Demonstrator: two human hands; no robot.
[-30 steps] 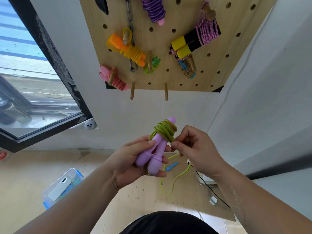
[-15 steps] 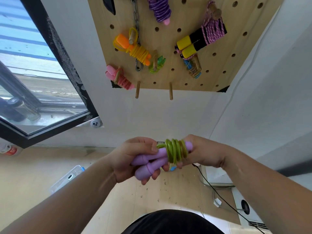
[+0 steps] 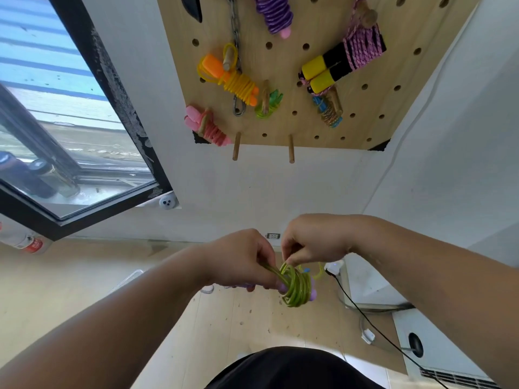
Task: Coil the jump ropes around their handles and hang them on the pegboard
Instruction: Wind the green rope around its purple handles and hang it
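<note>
Green rope (image 3: 296,287) lies coiled round the purple handles (image 3: 313,295), axis running nine to three o'clock from our gripping left hand (image 3: 241,262), while fingers (image 3: 292,261) of our right hand (image 3: 317,242) pinch a strand at the coil's twelve o'clock.

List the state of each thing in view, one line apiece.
green rope, coiled round the lilac handles, not yet hung.
lilac handles, mostly hidden inside the left hand's grip.
right hand, pinches a loop of the green rope.
orange-handled rope, coiled, hung on a peg.
pink rope, coiled, hung on a peg.
yellow-and-black-handled rope, coiled, hung.
left bottom peg, bare.
right bottom peg, bare.
</note>
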